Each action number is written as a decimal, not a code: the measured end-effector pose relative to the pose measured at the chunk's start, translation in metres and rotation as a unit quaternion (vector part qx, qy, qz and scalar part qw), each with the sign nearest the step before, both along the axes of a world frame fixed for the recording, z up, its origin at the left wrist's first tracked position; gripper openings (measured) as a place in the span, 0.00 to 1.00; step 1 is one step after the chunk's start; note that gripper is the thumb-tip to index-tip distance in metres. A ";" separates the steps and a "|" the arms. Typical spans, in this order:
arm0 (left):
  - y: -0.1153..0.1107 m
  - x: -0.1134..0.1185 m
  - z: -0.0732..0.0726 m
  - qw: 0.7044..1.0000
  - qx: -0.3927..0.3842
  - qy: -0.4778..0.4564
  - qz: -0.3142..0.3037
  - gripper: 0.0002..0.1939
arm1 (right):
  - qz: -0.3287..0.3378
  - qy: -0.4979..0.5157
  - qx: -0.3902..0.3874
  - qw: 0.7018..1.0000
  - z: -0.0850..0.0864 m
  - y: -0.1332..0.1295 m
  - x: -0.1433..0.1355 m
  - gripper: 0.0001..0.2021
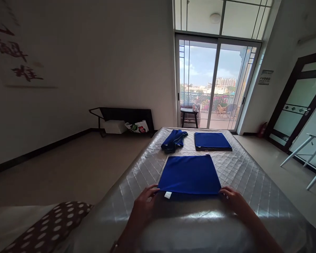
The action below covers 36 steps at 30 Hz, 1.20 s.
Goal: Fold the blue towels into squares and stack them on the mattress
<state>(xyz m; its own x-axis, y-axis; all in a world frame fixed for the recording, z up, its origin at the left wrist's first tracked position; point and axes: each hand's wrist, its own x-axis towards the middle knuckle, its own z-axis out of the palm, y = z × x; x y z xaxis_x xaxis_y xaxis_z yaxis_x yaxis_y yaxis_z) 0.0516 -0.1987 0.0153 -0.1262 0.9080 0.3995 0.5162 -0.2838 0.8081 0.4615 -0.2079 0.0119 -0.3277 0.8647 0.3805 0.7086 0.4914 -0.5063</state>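
Note:
A flat rectangular blue cloth [189,174] lies spread on the quilted mattress [137,182], with a small white label [168,195] at its near edge. My left hand [146,200] pinches the near left corner of this cloth between thumb and fingers. At the near right corner, my right hand [231,196] has its fingers closed on the same cloth. Beyond it on the right rests a folded blue cloth stack [212,140] with a dark lower edge. A crumpled blue cloth [173,140] sits to its left.
A brown polka-dot fabric [52,225] is at the lower left. By the left wall stands a black bench [126,114] with a white box [114,126] and a printed bag [138,126]. Glass sliding doors [213,84] are ahead; a white-legged table [312,154] stands at right.

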 end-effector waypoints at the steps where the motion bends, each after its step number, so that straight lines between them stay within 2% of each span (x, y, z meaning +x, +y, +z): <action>1: -0.002 0.001 0.003 1.000 -0.007 -0.022 0.000 0.23 | 0.001 0.017 0.010 1.000 0.000 -0.002 -0.001 0.13; 5: -0.008 0.001 0.015 0.993 -0.063 -0.103 0.008 0.22 | 0.001 0.072 0.057 0.996 0.006 -0.014 -0.001 0.11; 9: -0.016 0.000 0.033 0.988 -0.073 -0.135 0.025 0.25 | 0.014 0.079 0.103 0.991 0.028 -0.032 0.001 0.11; 12: -0.027 0.001 0.052 0.989 -0.039 -0.134 0.049 0.25 | 0.022 0.063 0.143 0.987 0.052 -0.045 0.002 0.11; 17: -0.053 0.000 0.092 0.992 0.008 -0.096 0.085 0.27 | -0.017 0.031 0.232 0.972 0.095 -0.064 0.010 0.11; 20: -0.066 -0.001 0.115 0.990 0.042 -0.064 0.121 0.25 | -0.025 0.010 0.274 0.961 0.126 -0.076 0.015 0.11; 23: -0.066 -0.001 0.138 0.986 0.078 -0.058 0.137 0.23 | -0.025 0.008 0.316 0.949 0.160 -0.085 0.017 0.10; 25: -0.053 -0.001 0.153 0.988 0.096 -0.046 0.116 0.22 | -0.028 0.015 0.324 0.946 0.178 -0.085 0.018 0.10; 28: -0.018 0.004 0.172 0.993 0.099 -0.006 0.068 0.23 | -0.040 0.013 0.287 0.957 0.197 -0.065 0.022 0.11; 31: 0.027 0.012 0.185 0.999 0.041 0.000 0.021 0.23 | -0.059 0.008 0.209 0.976 0.207 -0.023 0.024 0.13; 33: 0.054 0.019 0.192 1.000 0.007 -0.004 0.013 0.21 | -0.078 0.007 0.143 0.987 0.212 0.008 0.023 0.13; 36: 0.084 0.028 0.203 0.998 0.011 -0.063 0.014 0.19 | -0.119 0.012 0.094 0.988 0.222 0.045 0.016 0.12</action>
